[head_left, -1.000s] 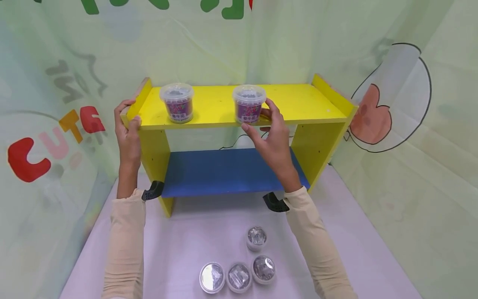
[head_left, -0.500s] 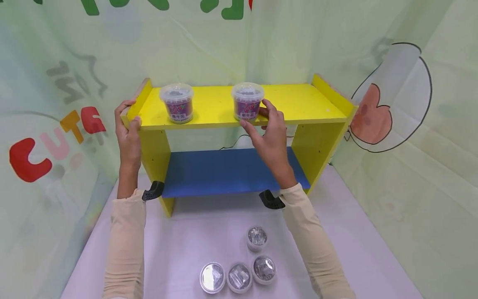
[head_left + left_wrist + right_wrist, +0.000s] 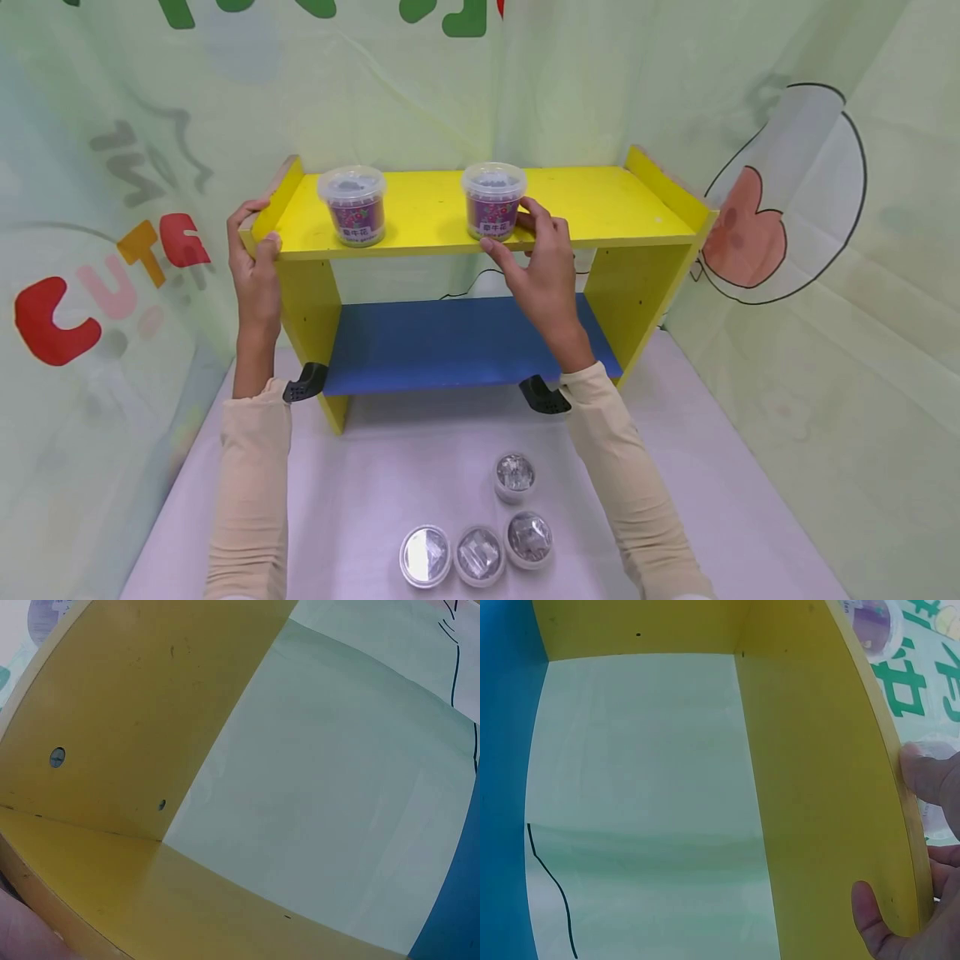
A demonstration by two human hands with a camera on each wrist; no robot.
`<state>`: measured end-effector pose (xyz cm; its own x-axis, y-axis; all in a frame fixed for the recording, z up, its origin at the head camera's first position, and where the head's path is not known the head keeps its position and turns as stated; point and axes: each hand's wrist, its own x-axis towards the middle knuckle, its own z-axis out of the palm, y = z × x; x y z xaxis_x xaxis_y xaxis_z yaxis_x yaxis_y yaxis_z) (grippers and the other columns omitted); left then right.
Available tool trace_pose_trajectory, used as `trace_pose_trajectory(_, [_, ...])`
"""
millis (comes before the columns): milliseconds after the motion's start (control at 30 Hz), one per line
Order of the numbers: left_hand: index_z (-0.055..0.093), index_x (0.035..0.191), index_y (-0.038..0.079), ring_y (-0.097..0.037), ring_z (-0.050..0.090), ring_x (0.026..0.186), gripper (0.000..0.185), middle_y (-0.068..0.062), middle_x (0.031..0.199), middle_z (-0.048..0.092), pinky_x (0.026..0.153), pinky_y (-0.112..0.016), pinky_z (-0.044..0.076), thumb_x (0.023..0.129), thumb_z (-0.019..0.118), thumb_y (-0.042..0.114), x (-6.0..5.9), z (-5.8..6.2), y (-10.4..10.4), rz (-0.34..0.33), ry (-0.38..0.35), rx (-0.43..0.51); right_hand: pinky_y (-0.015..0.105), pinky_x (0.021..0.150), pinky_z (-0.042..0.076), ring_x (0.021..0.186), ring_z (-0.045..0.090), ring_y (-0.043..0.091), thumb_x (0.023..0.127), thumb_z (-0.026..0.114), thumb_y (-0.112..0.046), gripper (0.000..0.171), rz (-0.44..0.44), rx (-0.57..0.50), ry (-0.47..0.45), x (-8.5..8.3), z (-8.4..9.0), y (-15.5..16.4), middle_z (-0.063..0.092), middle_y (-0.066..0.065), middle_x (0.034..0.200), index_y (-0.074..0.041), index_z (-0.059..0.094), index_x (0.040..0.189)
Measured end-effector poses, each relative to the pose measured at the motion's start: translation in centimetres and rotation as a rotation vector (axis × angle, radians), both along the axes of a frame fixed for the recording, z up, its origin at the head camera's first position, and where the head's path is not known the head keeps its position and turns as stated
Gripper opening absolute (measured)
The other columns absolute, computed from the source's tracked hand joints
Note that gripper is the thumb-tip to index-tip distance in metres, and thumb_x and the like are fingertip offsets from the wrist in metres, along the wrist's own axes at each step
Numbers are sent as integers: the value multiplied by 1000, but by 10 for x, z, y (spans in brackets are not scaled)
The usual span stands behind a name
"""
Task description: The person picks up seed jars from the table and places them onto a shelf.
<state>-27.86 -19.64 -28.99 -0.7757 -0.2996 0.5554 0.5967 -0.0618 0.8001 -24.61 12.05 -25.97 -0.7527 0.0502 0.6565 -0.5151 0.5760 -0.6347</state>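
Note:
In the head view, a small yellow and blue shelf unit [image 3: 577,200] carries two clear lidded plastic tubs with purple labels on its yellow top. My left hand [image 3: 257,283] grips the raised left end of that top, thumb on the front corner. The left tub [image 3: 356,208] stands upright, untouched. Around the lower part of the right tub [image 3: 493,200] is my right hand [image 3: 546,283], its thumb at the front base and fingers on the right side. In the right wrist view the thumb [image 3: 934,776] lies at the board's edge beside the tub, and one finger hangs below the board.
Several similar tubs with silvery tops stand on the pale tabletop [image 3: 390,467] in front, among them a nearest left one [image 3: 425,557] and a farther one [image 3: 514,477]. The blue lower shelf [image 3: 450,342] lies beneath. Printed cloth [image 3: 585,83] hangs behind and at both sides.
The right tub and my right hand have shifted slightly left and back along the yellow top. My left hand keeps its grip on the shelf end.

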Motion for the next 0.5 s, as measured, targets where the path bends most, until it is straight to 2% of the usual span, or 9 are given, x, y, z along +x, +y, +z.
trace_pose_trajectory(233, [50, 130, 25, -15, 53, 85, 41, -2, 119, 49, 75, -17, 51, 93, 43, 10, 2, 1, 0, -2, -4, 4, 40, 90, 51, 128, 44, 25, 86, 74, -25, 70, 13, -4, -8, 0, 2, 0, 51, 19, 135, 1, 42, 143])
trace_pose_trajectory(500, [50, 129, 24, -15, 52, 84, 41, -2, 118, 49, 74, -17, 50, 93, 43, 9, 3, 1, 2, -4, -3, 7, 40, 92, 49, 126, 44, 26, 87, 73, -28, 69, -13, 13, -13, 2, 1, 2, 55, 17, 136, 0, 43, 143])
